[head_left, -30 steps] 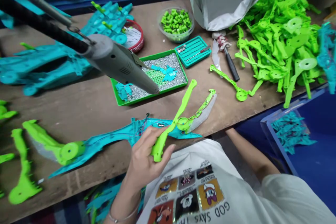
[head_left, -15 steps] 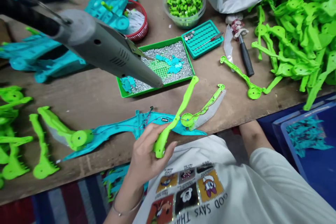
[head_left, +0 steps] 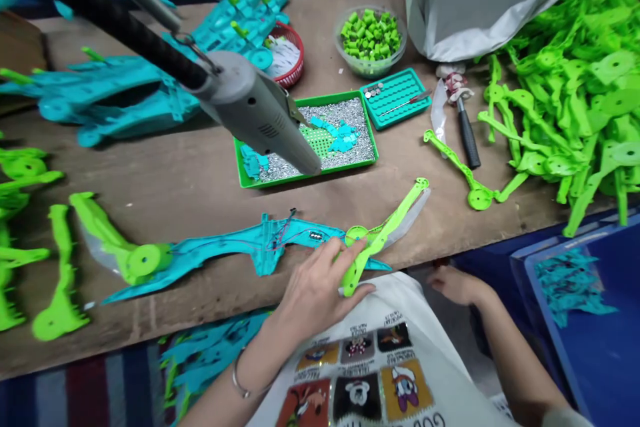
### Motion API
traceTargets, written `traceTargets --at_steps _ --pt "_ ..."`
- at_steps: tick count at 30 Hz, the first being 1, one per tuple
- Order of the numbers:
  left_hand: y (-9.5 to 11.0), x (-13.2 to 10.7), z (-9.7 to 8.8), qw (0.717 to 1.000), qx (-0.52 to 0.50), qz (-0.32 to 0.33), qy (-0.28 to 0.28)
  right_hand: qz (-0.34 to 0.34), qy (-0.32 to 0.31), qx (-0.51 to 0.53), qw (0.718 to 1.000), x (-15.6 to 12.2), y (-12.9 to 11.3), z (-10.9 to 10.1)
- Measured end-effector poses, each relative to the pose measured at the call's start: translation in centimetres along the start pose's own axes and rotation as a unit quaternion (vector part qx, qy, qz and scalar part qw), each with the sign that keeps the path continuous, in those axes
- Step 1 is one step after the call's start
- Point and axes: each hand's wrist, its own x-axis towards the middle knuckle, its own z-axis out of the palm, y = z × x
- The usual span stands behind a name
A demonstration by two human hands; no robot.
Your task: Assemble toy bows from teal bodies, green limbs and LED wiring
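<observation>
My left hand [head_left: 320, 287] is closed around the lower end of a lime-green plastic bow-arm cover [head_left: 383, 240]. The cover slants over the right end of a toy bow, above a matching green half [head_left: 356, 233] with a clear plastic strip [head_left: 411, 219]. The bow's turquoise body [head_left: 215, 250] lies along the table's front edge, with thin wires and a small component in its middle. At its left end a green arm [head_left: 147, 260] is attached. My right hand [head_left: 457, 285] is below the table edge, fingers loosely bent and apart, with nothing visible in them.
An electric screwdriver [head_left: 265, 113] hangs over a green tray [head_left: 305, 180] of screws. Behind stand a bowl [head_left: 370, 67] of green pieces and a teal tray [head_left: 400, 97]. A hammer [head_left: 467, 137] and heaped green arms [head_left: 585, 100] lie right; a blue crate [head_left: 595, 353] stands below.
My left hand has moved right and lowered the green cover over the bow's right arm. My right hand has come into view beneath the table edge. The camera view has shifted.
</observation>
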Motion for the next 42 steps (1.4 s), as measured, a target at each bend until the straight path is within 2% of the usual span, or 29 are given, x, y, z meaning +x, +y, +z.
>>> traceTargets --at_steps 2,3,4,5,7,8,10,13,19,24,30,35,40,42 --pt "0.1 0.5 0.4 1.0 0.005 0.011 0.003 -0.031 -0.036 0.063 0.997 -2.1 -0.8 -1.7" --pt "0.1 0.9 0.5 1.0 0.006 0.009 0.009 -0.052 -0.02 0.102 0.993 -2.9 -1.5 -2.7" --pt "0.1 1.2 0.6 1.0 0.004 0.0 0.018 -0.07 0.044 0.126 0.989 -3.2 -2.2 -3.6" --pt "0.0 1.6 0.6 1.0 0.001 -0.013 0.029 -0.085 0.138 0.129 0.978 -3.2 -2.9 -4.5" --pt "-0.4 2.3 0.8 0.998 -0.013 -0.039 0.053 -0.114 0.309 0.096 0.939 -1.7 -4.2 -5.9" --pt "-0.6 2.5 0.8 0.997 -0.025 -0.046 0.061 -0.127 0.364 0.081 0.919 -0.5 -4.7 -6.4" --pt "-0.9 2.9 1.1 0.995 -0.056 -0.047 0.065 -0.139 0.433 0.068 0.888 2.4 -5.3 -7.1" --pt "-1.1 3.0 1.6 0.993 -0.083 -0.045 0.066 -0.124 0.487 0.071 0.862 5.6 -5.6 -7.5" --pt "-1.1 2.7 2.3 0.992 -0.085 -0.059 0.068 -0.127 0.451 0.139 0.872 7.3 -5.9 -8.0" --pt "-1.3 2.5 2.6 0.992 -0.083 -0.059 0.073 -0.148 0.45 0.224 0.851 8.3 -6.2 -8.1" --pt "-1.1 2.6 2.5 0.993 -0.073 -0.054 0.072 -0.134 0.458 0.242 0.845 9.4 -6.2 -8.6" --pt "-0.9 2.8 2.4 0.995 -0.061 -0.047 0.07 -0.1 0.436 0.194 0.873 9.2 -6.6 -9.5" --pt "-1.0 2.7 2.5 0.996 -0.047 -0.055 0.06 -0.065 0.371 0.228 0.898 8.8 -7.6 -10.8" --pt "-0.9 2.6 2.3 0.996 -0.047 -0.048 0.062 -0.064 0.36 0.238 0.9 8.5 -7.9 -11.1"
